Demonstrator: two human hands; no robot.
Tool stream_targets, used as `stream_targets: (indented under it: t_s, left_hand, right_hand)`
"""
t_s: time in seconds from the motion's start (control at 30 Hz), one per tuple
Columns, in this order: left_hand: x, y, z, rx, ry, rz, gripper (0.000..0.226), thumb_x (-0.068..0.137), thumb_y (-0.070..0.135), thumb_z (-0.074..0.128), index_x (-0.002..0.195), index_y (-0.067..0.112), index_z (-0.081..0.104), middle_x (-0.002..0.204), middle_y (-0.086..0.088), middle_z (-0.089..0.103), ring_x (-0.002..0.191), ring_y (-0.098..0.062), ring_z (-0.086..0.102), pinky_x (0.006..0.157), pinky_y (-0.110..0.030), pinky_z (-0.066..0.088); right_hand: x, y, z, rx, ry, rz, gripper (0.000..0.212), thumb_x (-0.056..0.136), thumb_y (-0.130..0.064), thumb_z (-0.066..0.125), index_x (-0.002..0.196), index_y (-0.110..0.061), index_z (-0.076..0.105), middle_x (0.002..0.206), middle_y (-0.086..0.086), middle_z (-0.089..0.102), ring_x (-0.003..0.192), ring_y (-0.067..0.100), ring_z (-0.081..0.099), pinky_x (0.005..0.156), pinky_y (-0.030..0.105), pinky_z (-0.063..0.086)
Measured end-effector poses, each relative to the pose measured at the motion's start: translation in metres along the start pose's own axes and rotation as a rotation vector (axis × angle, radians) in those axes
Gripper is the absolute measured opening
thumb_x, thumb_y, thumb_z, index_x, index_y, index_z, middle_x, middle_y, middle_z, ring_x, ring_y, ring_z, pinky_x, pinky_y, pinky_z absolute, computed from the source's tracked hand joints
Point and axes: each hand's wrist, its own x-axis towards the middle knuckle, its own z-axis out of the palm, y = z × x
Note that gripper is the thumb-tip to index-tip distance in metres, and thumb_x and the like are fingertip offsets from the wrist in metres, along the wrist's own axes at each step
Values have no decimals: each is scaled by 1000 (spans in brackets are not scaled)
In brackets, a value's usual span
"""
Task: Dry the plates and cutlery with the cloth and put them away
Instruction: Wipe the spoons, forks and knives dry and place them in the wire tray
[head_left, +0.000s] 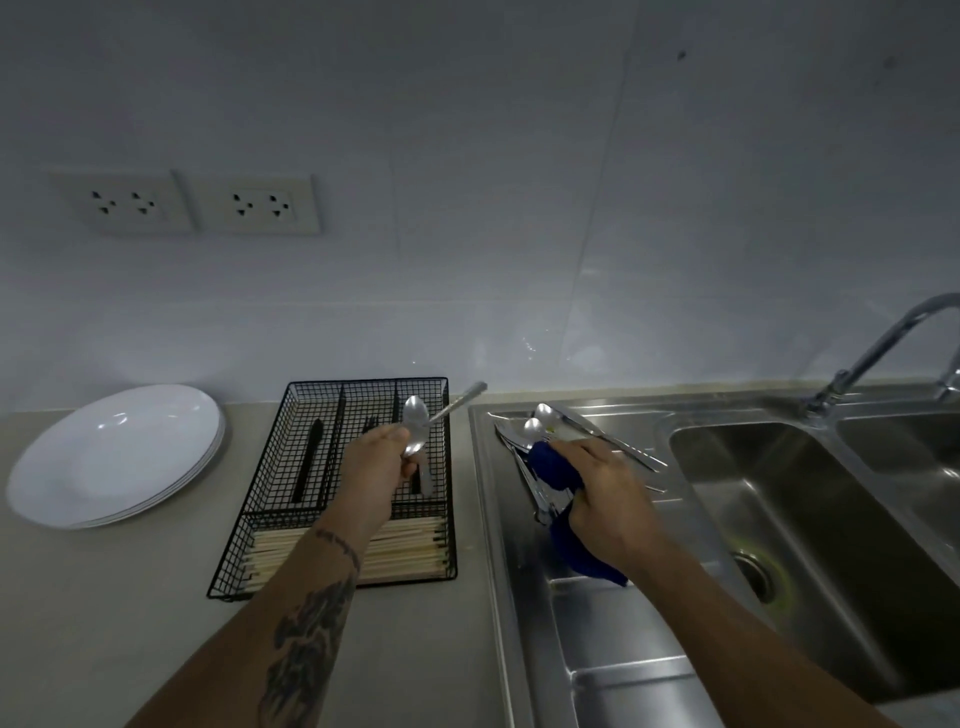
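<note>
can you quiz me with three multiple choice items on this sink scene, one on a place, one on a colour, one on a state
1. Where do the plates lie?
A. in the sink basin
B. on the counter left of the tray
C. inside the tray

2. What colour is the cloth?
A. blue
B. white
C. red

3. What is the left hand doing?
A. resting flat on the counter
B. turning the tap
C. holding a spoon over the tray

Answers:
1. B, the white stack sits on the counter left of the black wire tray.
2. A, the cloth under the right hand on the drainboard cutlery is dark blue.
3. C, its fingers pinch a spoon above the tray's right compartment.
</note>
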Motion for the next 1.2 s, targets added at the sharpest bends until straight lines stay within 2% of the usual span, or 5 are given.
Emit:
stream_targets:
  t_s: [0.2,0.47,0.8,0.93,1.2]
  left_hand:
    - [18,-6,1,-41,114,50,5,87,10,64,85,8,68,72,-8,65,67,-20,57,65,-34,51]
    - [8,10,1,467,301,515,12,92,15,59,90,15,71,76,5,65,58,-6,52,50,-19,42]
    - [42,59,2,642,75,616,22,87,16,63,109,19,65,83,2,71,58,-8,58,49,-19,47]
    - [67,49,11,746,-31,549,22,88,7,60,108,17,62,79,-1,69,64,-2,60,47,-4,39]
    - [113,6,31,1088,-99,518,10,92,15,56,95,13,65,92,-2,67,76,-14,59,59,-21,43]
  right_hand:
    - [2,6,5,29,-32,27,63,76,7,56,134,-20,56,125,2,60,107,23,57,92,32,47]
    - [-4,22,5,92,-43,87,63,74,5,57,131,-22,58,124,0,61,107,20,57,94,33,48]
    - [-2,18,11,130,-25,95,63,75,9,57,130,-21,59,122,1,62,105,19,56,94,32,46]
    - [4,18,12,148,-13,89,66,74,11,56,131,-21,59,123,-1,62,105,15,55,93,24,41]
    - [13,35,11,155,27,144,67,70,12,56,126,-24,62,118,-6,63,99,9,57,84,4,35]
